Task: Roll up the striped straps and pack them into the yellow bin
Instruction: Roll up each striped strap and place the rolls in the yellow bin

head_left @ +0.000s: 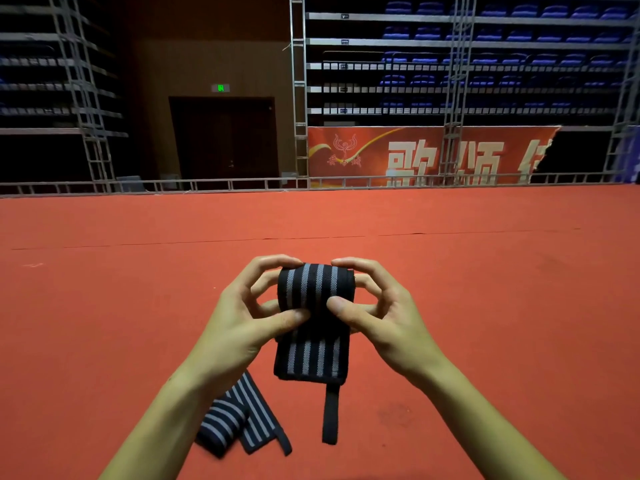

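A black strap with grey stripes (313, 327) is held up in front of me, partly rolled at its top, with its loose end and a thin black loop hanging down. My left hand (249, 313) grips the roll from the left, thumb on the front. My right hand (375, 306) grips it from the right, thumb pressed on the front. A second striped strap (239, 420) lies loosely folded on the red floor under my left forearm. No yellow bin is in view.
Red carpeted floor (485, 306) stretches ahead with a seam across it. A low metal truss rail (207, 185) borders it at the back. Behind stand scaffold towers, a red banner (415, 157), a dark door and blue seats.
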A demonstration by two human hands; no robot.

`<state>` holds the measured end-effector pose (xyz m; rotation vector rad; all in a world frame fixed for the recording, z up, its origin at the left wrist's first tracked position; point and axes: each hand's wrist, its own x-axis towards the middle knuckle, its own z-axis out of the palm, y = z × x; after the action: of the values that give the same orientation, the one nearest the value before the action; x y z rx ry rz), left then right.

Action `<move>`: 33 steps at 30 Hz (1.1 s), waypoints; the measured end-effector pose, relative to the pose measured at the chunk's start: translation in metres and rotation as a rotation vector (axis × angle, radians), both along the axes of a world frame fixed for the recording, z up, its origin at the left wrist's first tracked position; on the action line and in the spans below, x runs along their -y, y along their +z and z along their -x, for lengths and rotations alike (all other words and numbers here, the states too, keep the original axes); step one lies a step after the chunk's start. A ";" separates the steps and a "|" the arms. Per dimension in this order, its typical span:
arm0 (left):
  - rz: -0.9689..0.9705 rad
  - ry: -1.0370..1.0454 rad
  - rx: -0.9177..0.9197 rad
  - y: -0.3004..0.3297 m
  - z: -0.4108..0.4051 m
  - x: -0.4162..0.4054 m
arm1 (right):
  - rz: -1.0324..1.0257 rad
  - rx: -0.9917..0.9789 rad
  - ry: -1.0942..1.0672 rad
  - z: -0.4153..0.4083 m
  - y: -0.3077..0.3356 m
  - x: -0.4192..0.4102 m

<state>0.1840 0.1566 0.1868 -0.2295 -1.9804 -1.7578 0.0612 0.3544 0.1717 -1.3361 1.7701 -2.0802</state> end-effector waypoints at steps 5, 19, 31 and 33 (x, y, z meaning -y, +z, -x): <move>-0.054 0.056 0.055 0.004 -0.001 -0.002 | 0.057 0.000 0.044 0.005 -0.003 0.000; -0.211 0.029 0.169 0.009 0.005 -0.004 | 0.005 -0.184 -0.033 0.003 -0.014 0.003; -0.117 0.051 0.144 -0.001 -0.001 0.004 | -0.128 0.134 0.105 0.001 -0.002 -0.007; -0.071 0.054 0.122 0.000 -0.002 0.005 | -0.142 0.166 0.095 -0.001 0.000 -0.006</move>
<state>0.1859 0.1517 0.1865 -0.0461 -1.9844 -1.8429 0.0623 0.3607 0.1716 -1.1511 1.7148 -1.9151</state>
